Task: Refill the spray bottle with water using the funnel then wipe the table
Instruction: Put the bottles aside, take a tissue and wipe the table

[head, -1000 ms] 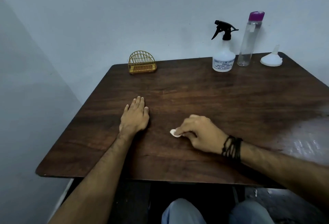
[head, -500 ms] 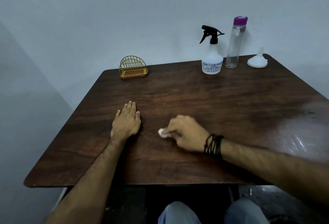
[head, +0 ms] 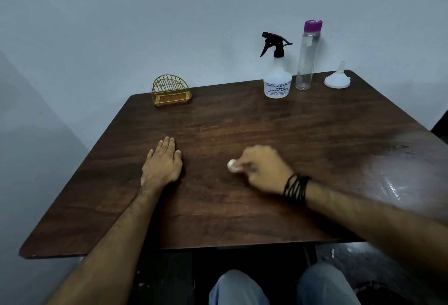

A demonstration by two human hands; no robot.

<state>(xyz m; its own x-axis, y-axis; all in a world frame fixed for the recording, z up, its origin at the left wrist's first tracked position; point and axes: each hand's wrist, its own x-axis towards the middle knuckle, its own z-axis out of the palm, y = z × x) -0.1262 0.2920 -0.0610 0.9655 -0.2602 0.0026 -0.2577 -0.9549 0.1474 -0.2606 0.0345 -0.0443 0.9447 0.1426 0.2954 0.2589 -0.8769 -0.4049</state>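
Note:
My right hand (head: 263,169) is closed on a small white wad of tissue (head: 232,165) and presses it on the dark wooden table (head: 242,220) near the middle front. My left hand (head: 163,165) lies flat on the table, palm down, fingers together, holding nothing. At the back right stand a white spray bottle (head: 277,79) with a black trigger head, a clear water bottle (head: 308,57) with a purple cap, and a white funnel (head: 337,79) resting wide end down.
A gold wire holder (head: 171,91) sits at the table's back left edge. A wet, shiny patch (head: 400,178) covers the table's right side. A pale wall rises right behind the table. My knees show below the front edge.
My right hand has slid the tissue slightly across the table and looks blurred with motion. The left hand stays flat in place. The camera view has shifted a little.

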